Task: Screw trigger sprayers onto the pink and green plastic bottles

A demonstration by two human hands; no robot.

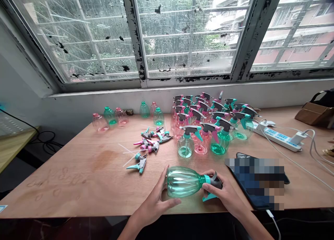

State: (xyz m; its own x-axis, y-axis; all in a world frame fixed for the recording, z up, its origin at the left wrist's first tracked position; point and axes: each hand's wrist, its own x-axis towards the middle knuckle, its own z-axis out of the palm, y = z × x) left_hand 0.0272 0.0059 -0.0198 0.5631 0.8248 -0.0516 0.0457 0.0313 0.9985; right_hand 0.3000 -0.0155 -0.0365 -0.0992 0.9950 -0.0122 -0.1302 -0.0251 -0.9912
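Observation:
A green transparent spray bottle (184, 181) lies sideways in the air over the front of the table, its base to the left. My left hand (159, 200) cups the base end, thumb below and fingers partly hidden behind it. On the spray head, with its turquoise collar and dark top, my right hand (223, 191) is closed, fingers wrapped round it. The turquoise trigger (209, 197) points down toward me. To the left lie a loose turquoise-and-grey spray head (139, 163) and a pile of pink and turquoise spray heads (153, 140) with thin clear tubes.
Many assembled spray bottles (200, 128) stand grouped at the back right. Several headless bottles, such as a pink one (100, 123) and a green one (158, 117), stand farther left. A phone (250, 187) with a cable, a power strip (279, 137) and a brown bag (315, 111) occupy the right.

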